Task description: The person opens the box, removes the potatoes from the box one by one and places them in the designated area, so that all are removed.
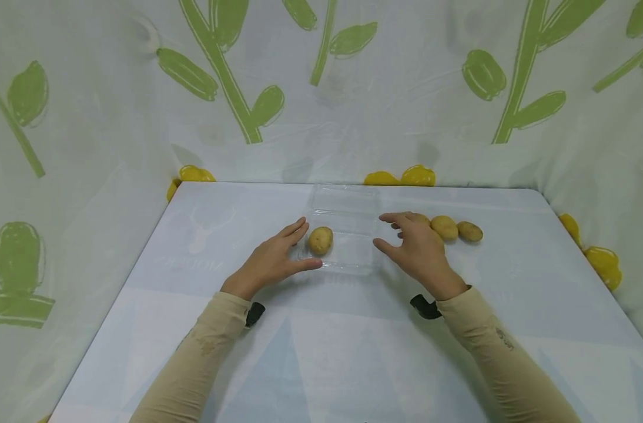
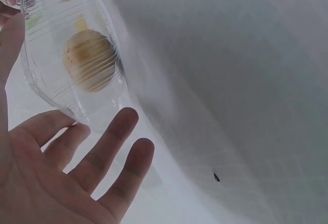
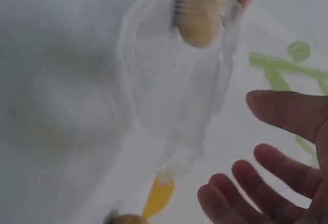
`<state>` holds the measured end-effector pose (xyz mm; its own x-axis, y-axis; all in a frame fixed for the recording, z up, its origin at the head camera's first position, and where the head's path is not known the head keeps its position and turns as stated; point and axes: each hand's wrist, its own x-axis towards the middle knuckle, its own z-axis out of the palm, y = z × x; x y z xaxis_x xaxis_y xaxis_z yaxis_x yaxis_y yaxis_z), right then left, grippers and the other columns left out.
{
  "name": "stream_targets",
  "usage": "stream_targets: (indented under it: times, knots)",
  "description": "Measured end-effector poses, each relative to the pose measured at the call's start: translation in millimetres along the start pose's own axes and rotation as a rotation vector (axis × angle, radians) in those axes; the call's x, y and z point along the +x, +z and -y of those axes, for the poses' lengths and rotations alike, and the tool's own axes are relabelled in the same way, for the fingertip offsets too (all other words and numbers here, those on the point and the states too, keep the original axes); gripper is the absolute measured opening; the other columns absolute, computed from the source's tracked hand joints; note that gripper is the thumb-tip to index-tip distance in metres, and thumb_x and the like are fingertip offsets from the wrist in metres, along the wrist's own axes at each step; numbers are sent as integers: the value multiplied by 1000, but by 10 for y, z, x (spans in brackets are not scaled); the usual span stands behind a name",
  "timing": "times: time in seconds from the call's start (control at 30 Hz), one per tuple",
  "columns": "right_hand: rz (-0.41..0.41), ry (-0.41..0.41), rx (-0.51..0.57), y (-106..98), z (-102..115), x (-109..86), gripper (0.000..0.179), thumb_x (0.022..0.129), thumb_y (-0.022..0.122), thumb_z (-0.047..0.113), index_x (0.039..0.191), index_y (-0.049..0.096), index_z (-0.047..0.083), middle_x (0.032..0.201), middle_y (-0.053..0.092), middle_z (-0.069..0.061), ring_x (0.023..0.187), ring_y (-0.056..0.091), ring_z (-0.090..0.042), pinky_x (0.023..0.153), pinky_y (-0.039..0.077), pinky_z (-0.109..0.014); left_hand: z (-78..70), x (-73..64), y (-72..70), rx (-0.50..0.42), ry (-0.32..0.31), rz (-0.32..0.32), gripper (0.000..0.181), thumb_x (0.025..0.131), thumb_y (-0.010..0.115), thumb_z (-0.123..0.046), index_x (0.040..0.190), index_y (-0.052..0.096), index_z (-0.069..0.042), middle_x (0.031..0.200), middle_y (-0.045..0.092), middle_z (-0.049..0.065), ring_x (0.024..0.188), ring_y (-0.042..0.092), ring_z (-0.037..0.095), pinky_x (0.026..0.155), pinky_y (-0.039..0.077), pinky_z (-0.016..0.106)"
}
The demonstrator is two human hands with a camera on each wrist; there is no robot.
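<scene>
A clear plastic clamshell box (image 1: 350, 267) stands on the table with its lid folded back. One potato (image 1: 320, 241) lies at the left end of the box; the ribbed wall shows in front of it in the left wrist view. My left hand (image 1: 274, 258) is at the box's left side, thumb and fingers spread, some fingertips against or very near the wall. Off the right side hovers my right hand (image 1: 419, 249), fingers loosely bent, holding nothing and apart from the box. Just beyond it lie a potato (image 1: 444, 228), a smaller potato (image 1: 469, 231) and another potato (image 1: 422, 218) partly hidden behind that hand.
The white table (image 1: 321, 352) carries pale blue triangles and faint print. Its back edge meets a hanging cloth (image 1: 406, 106) with green leaves and yellow flowers. Dark straps (image 1: 425, 307) show at both wrists.
</scene>
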<state>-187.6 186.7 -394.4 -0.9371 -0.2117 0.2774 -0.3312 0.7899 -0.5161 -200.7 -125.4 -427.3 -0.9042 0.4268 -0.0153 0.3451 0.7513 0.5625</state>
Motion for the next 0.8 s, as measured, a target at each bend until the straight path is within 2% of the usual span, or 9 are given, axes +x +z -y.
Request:
stream_targets:
  times: [0.13,0.33,0.8]
  knots:
    - [53,-41,51,122,74,12,50,88,82,24,132,64,7,127,63,-14,107,64,-34,85,56,-43,-4,-1,3,9,-8,-8,105,82,65,-76,161,29,-18,167,19,-11,151,26,20,117,32,52]
    - [54,-96,36,251,175,21,52,89,82,26,133,63,8,129,62,-14,118,60,-31,95,53,-46,-30,-3,-5,-7,-16,-21,101,83,70,-69,160,32,-18,167,21,-11,151,28,21,117,32,53]
    - [117,-133,70,457,430,157,57,89,82,26,138,59,8,134,60,-13,121,60,-29,100,52,-44,-22,16,11,4,-13,-25,102,82,70,-70,160,33,-16,167,22,-8,149,31,23,115,33,54]
